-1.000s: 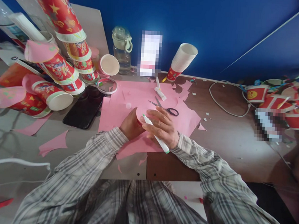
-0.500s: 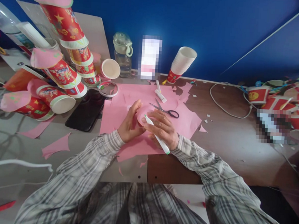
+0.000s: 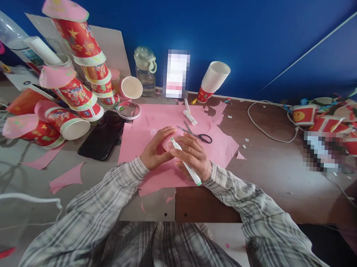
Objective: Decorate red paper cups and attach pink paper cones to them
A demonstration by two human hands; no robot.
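Note:
My left hand (image 3: 157,149) is closed around a small curved piece of pink paper (image 3: 167,142), which is mostly hidden behind the fingers. In my right hand (image 3: 194,155) is a white marker (image 3: 186,162) with green ends, its green tip up by the pink piece. The fingertips of my right hand also rest against that piece. Both hands are over large pink paper sheets (image 3: 136,141). Just beyond the right hand lie scissors (image 3: 198,135) with black handles, blades spread. A small white tube (image 3: 190,117) lies farther back on the sheet.
At left stand stacked red cups (image 3: 81,40) with pink paper tops, beside a black phone (image 3: 100,137). A roll of tape (image 3: 128,110), a water bottle (image 3: 144,74) and nested white cups (image 3: 213,80) are at the back. Red decorated cups (image 3: 328,123) and a cable (image 3: 271,134) lie right.
The view has tilted slightly. My left fingers have come closer over the pink piece, covering more of it. The marker stays in my right hand.

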